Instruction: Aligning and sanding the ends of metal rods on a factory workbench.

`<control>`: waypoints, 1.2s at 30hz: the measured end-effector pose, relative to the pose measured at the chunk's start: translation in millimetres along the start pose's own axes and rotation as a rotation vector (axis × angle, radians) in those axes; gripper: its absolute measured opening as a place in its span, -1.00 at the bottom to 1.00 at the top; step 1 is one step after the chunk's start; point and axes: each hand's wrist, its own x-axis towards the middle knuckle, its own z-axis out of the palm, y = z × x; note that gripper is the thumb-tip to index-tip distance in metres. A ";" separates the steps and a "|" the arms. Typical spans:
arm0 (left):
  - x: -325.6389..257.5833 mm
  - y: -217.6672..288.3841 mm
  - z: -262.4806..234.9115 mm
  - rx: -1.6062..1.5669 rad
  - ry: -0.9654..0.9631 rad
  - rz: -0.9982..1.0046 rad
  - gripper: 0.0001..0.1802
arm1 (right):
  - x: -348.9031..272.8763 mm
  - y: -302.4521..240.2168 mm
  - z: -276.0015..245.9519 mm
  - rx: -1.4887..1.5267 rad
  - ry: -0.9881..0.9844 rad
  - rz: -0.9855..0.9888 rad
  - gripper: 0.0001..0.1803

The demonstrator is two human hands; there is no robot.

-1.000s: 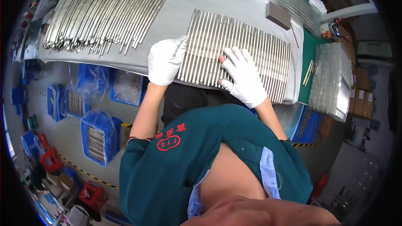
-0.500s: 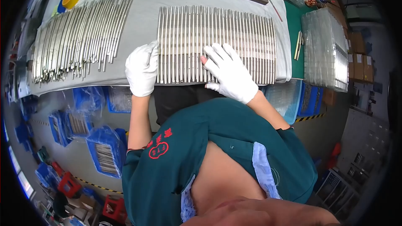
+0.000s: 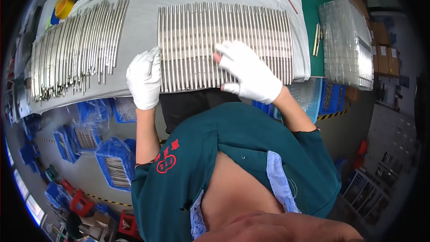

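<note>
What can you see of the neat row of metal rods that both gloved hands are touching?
The row of metal rods is made of many thin, shiny, silver-coloured rods lying flat, side by side and parallel, on the grey cloth. Their ends line up evenly. The left hand presses against the row's left edge near the front, and the right hand lies flat on top, near the front.

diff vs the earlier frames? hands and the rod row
The camera view shifted, so the bench sits differently in frame. Both gloved hands stayed on the aligned row of metal rods: left hand at its left edge, right hand flat on top. Nothing picked up or released. The loose rod pile looks unchanged.
</note>
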 end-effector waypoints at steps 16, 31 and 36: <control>-1.6 1.1 4.7 0.058 0.039 0.004 -0.83 | 50.0 238.9 -70.5 -0.508 0.169 0.348 -0.22; -5.0 -0.8 6.0 0.080 0.071 0.016 -0.83 | 51.9 158.5 -111.1 -0.423 0.133 0.622 -0.49; -3.1 2.7 3.2 0.049 0.071 0.020 -0.85 | 19.0 109.5 -101.6 0.042 0.274 0.524 -0.47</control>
